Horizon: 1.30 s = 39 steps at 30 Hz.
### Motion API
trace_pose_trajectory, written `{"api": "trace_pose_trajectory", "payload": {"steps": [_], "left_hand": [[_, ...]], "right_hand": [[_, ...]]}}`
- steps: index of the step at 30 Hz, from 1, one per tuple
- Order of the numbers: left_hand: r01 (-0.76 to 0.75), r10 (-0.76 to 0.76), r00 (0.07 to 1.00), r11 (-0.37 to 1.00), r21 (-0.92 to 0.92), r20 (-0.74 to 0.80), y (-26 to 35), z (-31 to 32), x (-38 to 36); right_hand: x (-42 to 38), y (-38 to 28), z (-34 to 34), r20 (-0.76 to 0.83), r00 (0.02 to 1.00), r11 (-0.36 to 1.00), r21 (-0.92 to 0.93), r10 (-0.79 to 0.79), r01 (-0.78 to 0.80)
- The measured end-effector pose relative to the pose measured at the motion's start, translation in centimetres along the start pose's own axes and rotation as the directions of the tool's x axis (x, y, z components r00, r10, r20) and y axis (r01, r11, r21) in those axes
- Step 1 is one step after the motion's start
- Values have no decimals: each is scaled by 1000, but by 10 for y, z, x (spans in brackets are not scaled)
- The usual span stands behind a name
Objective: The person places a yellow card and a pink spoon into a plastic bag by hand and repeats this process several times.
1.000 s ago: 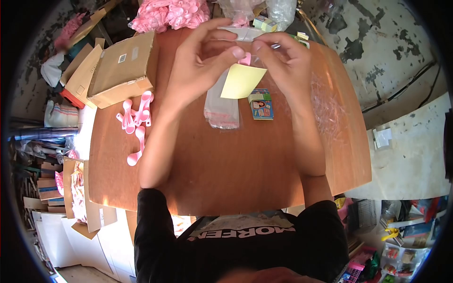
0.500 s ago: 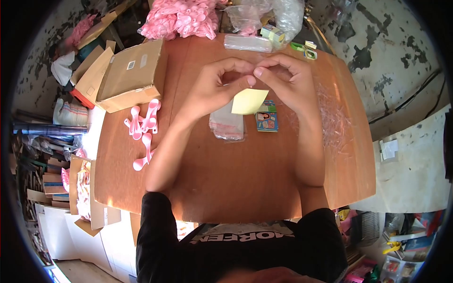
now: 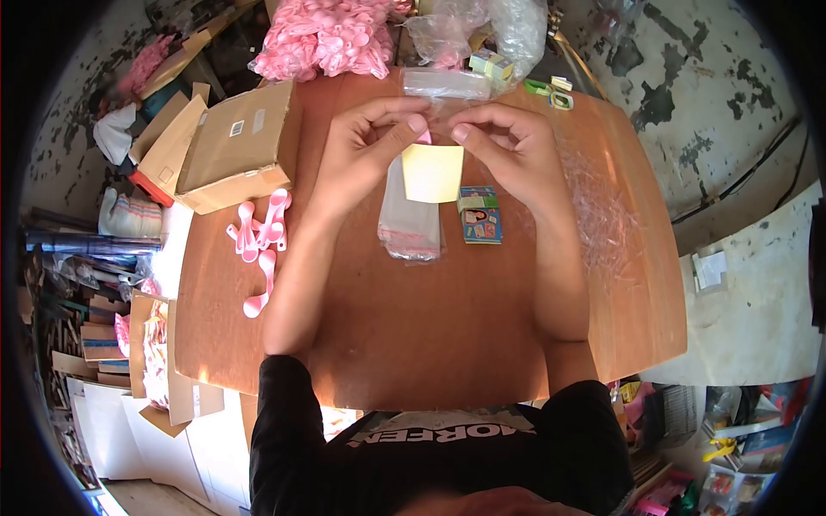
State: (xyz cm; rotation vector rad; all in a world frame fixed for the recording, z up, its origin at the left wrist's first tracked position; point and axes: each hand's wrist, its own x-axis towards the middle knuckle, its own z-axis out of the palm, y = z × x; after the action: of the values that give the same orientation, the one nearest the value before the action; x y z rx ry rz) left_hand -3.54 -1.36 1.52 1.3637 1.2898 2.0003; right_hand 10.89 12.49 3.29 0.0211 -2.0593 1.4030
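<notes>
A small pale yellow card (image 3: 433,175) hangs upright below my fingertips, above the middle of the table. My left hand (image 3: 366,150) is closed in a pinch at the card's upper left, and a bit of pink shows by its thumb. My right hand (image 3: 514,150) is also closed, thumb against fingers, at the upper right corner. Something clear like thin plastic film seems to span the gap between them, but its outline is hard to make out. Under the card lies a stack of clear plastic bags (image 3: 409,230); beside it sits a stack of printed blue-and-green cards (image 3: 482,225).
Pink plastic spoons (image 3: 258,236) lie left, near a cardboard box (image 3: 237,142). At the back are a heap of pink spoons (image 3: 331,39), a clear plastic packet (image 3: 446,83) and a green-edged item (image 3: 559,99). Thin clear strips (image 3: 602,219) are scattered right.
My hands have moved a little left and their fingertips have parted slightly. The yellow card has shifted left and turned from slanted to nearly straight. A bit of pink now shows by my left thumb.
</notes>
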Motion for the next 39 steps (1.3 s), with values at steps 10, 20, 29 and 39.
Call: {"api": "trace_pose_trajectory", "payload": {"steps": [10, 20, 29, 39], "left_hand": [[52, -52, 998, 999, 2, 21, 1, 3, -2], [34, -34, 999, 999, -39, -14, 5, -4, -2], [61, -56, 995, 997, -50, 87, 14, -10, -3], [-2, 4, 997, 999, -33, 80, 20, -12, -5]], "right_hand": [[-2, -4, 1, -164, 986, 999, 39, -7, 14], [0, -4, 0, -139, 990, 994, 103, -29, 44], [-4, -11, 1, -155, 987, 981, 177, -46, 74], [-6, -9, -11, -41, 993, 986, 121, -112, 116]]}}
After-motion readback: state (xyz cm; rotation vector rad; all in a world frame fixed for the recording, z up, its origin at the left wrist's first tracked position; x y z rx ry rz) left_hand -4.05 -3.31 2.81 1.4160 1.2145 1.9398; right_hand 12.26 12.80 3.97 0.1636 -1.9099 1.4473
